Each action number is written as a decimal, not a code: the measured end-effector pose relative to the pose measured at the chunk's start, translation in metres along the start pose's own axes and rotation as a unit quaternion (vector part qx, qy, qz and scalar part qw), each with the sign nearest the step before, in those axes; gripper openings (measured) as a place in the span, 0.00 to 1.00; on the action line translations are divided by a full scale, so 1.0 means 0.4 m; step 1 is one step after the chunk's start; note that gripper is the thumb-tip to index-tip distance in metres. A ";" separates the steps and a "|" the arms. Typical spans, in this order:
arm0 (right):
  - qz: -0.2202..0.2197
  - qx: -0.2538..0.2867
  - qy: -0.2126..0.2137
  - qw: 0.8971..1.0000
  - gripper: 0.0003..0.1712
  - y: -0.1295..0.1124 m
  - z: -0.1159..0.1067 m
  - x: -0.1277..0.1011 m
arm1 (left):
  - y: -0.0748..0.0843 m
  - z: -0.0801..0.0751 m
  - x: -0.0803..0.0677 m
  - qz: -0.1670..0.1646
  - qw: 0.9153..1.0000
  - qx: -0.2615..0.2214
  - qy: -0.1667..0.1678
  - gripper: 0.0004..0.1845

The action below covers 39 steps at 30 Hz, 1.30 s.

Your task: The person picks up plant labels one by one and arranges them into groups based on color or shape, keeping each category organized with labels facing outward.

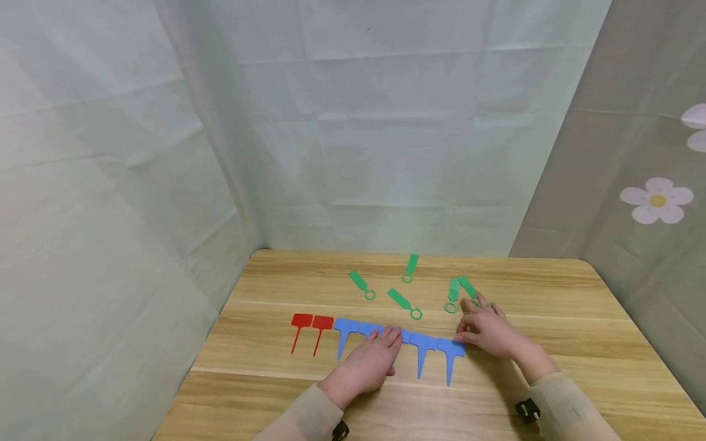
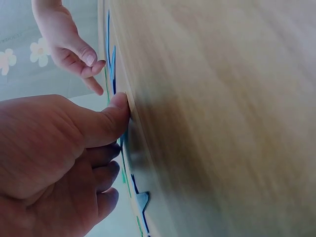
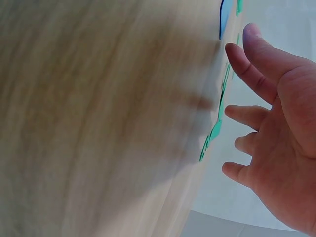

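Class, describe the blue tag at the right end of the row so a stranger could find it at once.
On the wooden table a row of T-shaped tags runs left to right: two red tags, then blue ones. The blue tag meant is last, beside the right hand, with no tag further right.

Wooden counter [image 1: 551, 318] across the lower frame, two red T-shaped tags [image 1: 311, 324] left of centre, pale green cloth backdrop [image 1: 358, 122] behind, grey curtain with white flowers [image 1: 656, 199] at right

Staged recording booth.
A wooden table [image 1: 551, 318] is enclosed by pale draped sheets [image 1: 358, 122], one printed with flowers [image 1: 656, 200].
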State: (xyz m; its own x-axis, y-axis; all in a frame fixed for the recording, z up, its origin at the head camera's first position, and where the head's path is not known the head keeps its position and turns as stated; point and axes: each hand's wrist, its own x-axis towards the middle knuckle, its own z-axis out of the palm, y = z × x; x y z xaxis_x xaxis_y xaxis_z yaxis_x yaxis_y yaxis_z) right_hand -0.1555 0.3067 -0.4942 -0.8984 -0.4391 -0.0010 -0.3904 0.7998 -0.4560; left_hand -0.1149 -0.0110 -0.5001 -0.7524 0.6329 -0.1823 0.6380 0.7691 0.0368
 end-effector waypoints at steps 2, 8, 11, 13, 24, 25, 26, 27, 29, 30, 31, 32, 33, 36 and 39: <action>-0.001 0.001 0.002 1.000 0.10 0.001 -0.002 -0.001 | 0.000 0.001 0.000 0.001 1.000 0.002 0.003 0.35; 0.002 0.001 0.002 1.000 0.09 0.006 -0.004 -0.004 | 0.003 -0.002 -0.005 0.003 1.000 0.005 0.014 0.36; -0.001 -0.001 0.004 1.000 0.08 0.006 -0.006 -0.004 | 0.002 -0.003 -0.009 0.008 1.000 0.010 0.021 0.36; -0.004 -0.001 0.005 1.000 0.08 0.006 -0.008 -0.003 | 0.002 -0.004 -0.013 0.011 1.000 0.012 0.026 0.36; -0.011 0.005 0.003 1.000 0.07 -0.001 -0.023 0.015 | -0.034 -0.006 -0.048 0.022 0.998 -0.023 0.057 0.36; -0.012 0.003 0.003 1.000 0.07 -0.003 -0.026 0.019 | -0.044 -0.005 -0.053 0.019 0.998 -0.028 0.061 0.36; -0.013 -0.001 0.002 1.000 0.07 -0.005 -0.028 0.024 | -0.055 -0.003 -0.059 0.016 0.997 -0.035 0.065 0.35; -0.013 -0.003 -0.001 1.000 0.07 -0.009 -0.031 0.028 | -0.067 -0.002 -0.066 0.013 0.997 -0.039 0.068 0.35; -0.013 -0.007 -0.004 1.000 0.06 -0.021 -0.037 0.038 | -0.092 0.000 -0.081 0.007 0.996 -0.057 0.075 0.34; -0.015 -0.010 -0.006 1.000 0.06 -0.026 -0.039 0.044 | -0.107 0.001 -0.089 0.004 0.995 -0.067 0.079 0.34; -0.017 -0.013 -0.008 1.000 0.05 -0.032 -0.040 0.049 | -0.121 0.000 -0.097 0.002 0.994 -0.074 0.085 0.33; -0.018 -0.015 -0.012 1.000 0.05 -0.039 -0.042 0.056 | -0.134 -0.002 -0.107 0.000 0.993 -0.080 0.090 0.33; -0.019 -0.015 -0.015 1.000 0.05 -0.047 -0.043 0.063 | -0.148 -0.003 -0.116 -0.001 0.992 -0.086 0.096 0.32; -0.026 -0.018 -0.024 0.999 0.04 -0.068 -0.041 0.089 | -0.190 -0.002 -0.138 -0.011 0.989 -0.095 0.109 0.32; -0.032 -0.015 -0.035 0.999 0.02 -0.093 -0.035 0.125 | -0.225 0.009 -0.152 -0.024 0.989 -0.097 0.113 0.32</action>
State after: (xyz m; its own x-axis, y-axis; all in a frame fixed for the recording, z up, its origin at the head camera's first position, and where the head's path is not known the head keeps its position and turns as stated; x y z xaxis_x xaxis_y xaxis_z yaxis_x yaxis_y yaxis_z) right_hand -0.1889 0.2607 -0.4650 -0.8553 -0.5170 -0.0348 -0.4539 0.7799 -0.4310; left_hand -0.1260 -0.1190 -0.4957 -0.8121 0.5825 0.0344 0.5741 0.7872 0.2252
